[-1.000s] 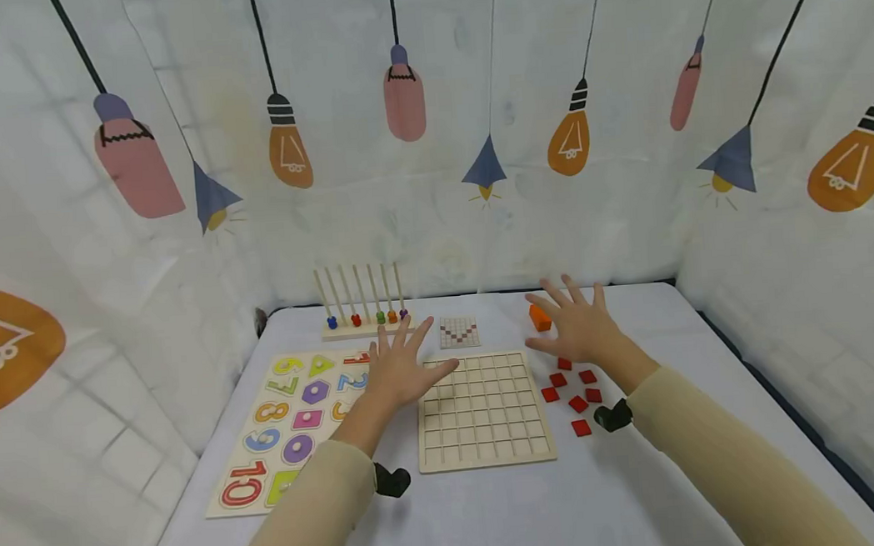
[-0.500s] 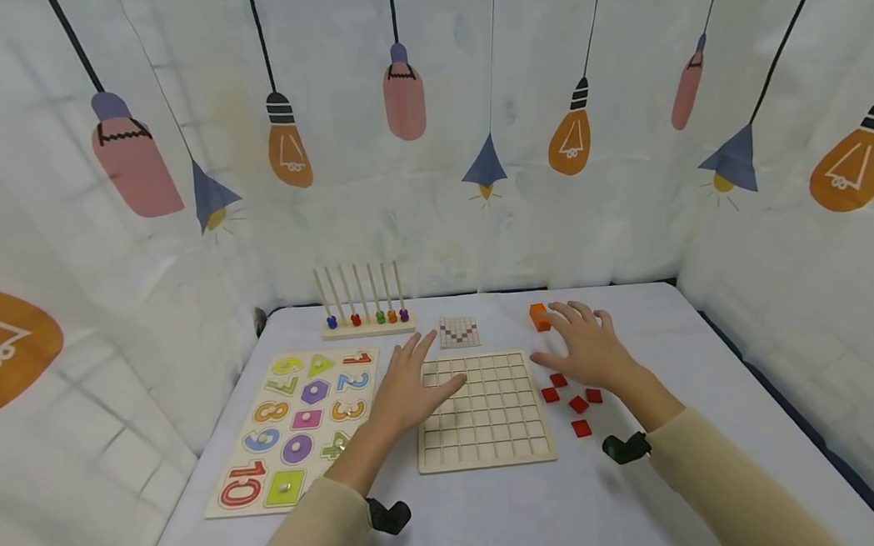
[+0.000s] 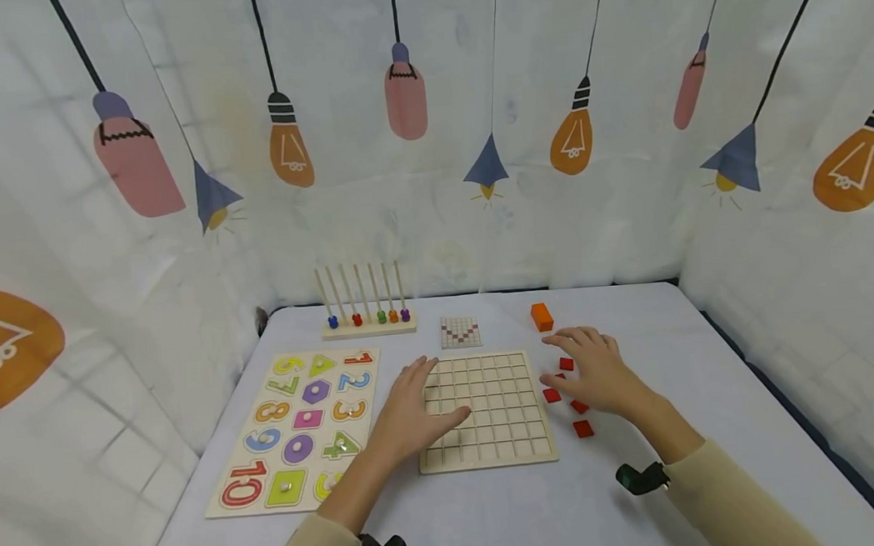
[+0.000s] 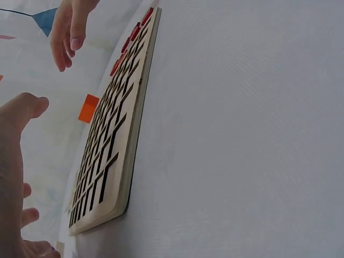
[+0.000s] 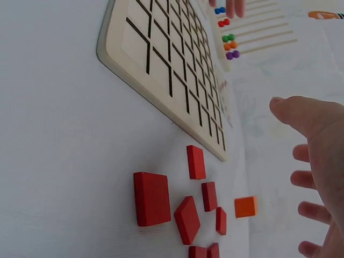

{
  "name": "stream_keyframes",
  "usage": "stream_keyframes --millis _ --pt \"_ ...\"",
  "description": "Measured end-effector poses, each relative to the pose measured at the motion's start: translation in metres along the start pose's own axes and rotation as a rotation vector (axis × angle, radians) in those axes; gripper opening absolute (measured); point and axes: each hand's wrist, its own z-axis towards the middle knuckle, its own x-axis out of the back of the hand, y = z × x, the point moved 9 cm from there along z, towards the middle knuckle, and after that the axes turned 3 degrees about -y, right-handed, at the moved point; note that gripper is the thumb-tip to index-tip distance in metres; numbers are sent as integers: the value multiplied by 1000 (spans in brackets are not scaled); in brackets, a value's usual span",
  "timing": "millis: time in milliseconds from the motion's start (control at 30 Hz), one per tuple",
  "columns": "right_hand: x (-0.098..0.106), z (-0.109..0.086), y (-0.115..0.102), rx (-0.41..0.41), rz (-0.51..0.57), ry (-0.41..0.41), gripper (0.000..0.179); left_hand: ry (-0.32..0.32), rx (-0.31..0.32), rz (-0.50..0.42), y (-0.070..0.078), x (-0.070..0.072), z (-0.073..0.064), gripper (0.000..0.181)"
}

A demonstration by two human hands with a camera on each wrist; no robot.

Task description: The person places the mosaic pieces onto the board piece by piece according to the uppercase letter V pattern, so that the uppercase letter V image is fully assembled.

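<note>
My left hand [image 3: 414, 412] hovers over the left edge of a wooden grid board [image 3: 490, 412], thumb spread from the fingers, holding nothing. To the board's right my right hand [image 3: 593, 372] hangs above several red square tiles [image 3: 583, 428], its fingers slightly bent and holding nothing. In the right wrist view the tiles [image 5: 152, 199] lie loose beside the grid board [image 5: 161, 59], apart from the thumb and fingers. The hand hides part of the tiles in the head view. Behind it stands an orange block [image 3: 541, 317]. A small pattern card [image 3: 460, 332] lies beyond the board.
A number and shape puzzle board [image 3: 296, 432] lies at the left of the white-covered table [image 3: 497, 520]. A bead counting rack [image 3: 369, 329] with upright rods stands at the back left. Printed white cloth [image 3: 434, 223] hangs around the table.
Both hands have drawn back toward the person and lowered. The right hand moved from beside the orange block to over the red tiles, its spread fingers now closer together.
</note>
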Motion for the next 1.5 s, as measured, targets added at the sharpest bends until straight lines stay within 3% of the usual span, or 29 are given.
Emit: stream_keyframes --millis 333,633,933,1200,1500 --pt "-7 -20 2 -26 60 24 59 1 20 -52 -15 -5 -23 108" --pt "-19 -35 7 -14 115 5 42 16 14 -46 -16 -5 -40 110" --pt "-26 -46 12 -18 186 -6 36 -3 20 -51 -23 -6 -47 115" --pt "-34 -54 20 -33 166 -32 40 -9 8 -40 -23 -10 -54 117" --pt "-35 -66 26 -21 165 -48 34 -23 40 -15 -30 -8 -60 118"
